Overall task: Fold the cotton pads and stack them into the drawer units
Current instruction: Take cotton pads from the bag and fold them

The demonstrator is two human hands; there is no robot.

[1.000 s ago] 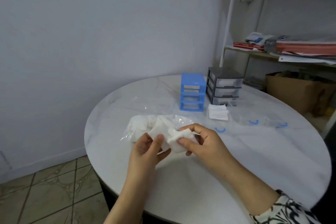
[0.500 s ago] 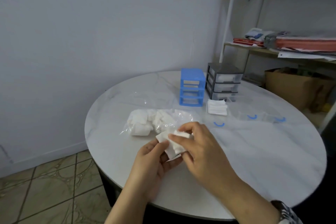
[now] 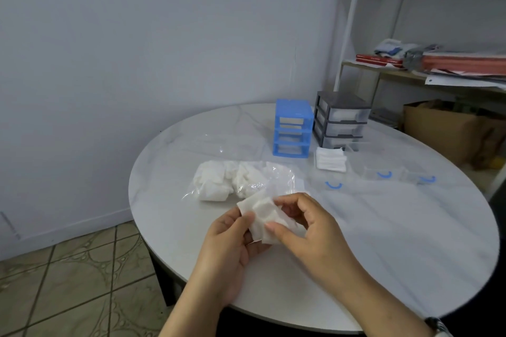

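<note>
Head view puts both forearms reaching in from the bottom edge, and I see them meet above the near part of the round white table (image 3: 383, 241). My left hand (image 3: 232, 243) is turned palm up with the thumb laid over the near-left corner of a cotton pad (image 3: 264, 216), fingers curled beneath it. My right hand (image 3: 306, 224) arches over from the right, knuckles raised, thumb and forefinger pinching the pad's right side. The pad is held just above the tabletop, crumpled and partly doubled over.

Just beyond the hands lies a clear plastic bag (image 3: 241, 180) full of loose white pads, its open end toward me. Further right, three clear drawers with blue handles (image 3: 382, 174) rest on the table, pulled out of their frame. A small neat stack of folded pads (image 3: 330, 159) sits behind them, just in front of the grey drawer unit (image 3: 341, 120). Beside it on the left stands the blue drawer unit (image 3: 293, 128), its slots open. Behind the table, a shelf (image 3: 410, 74) carries papers and red folders.
</note>
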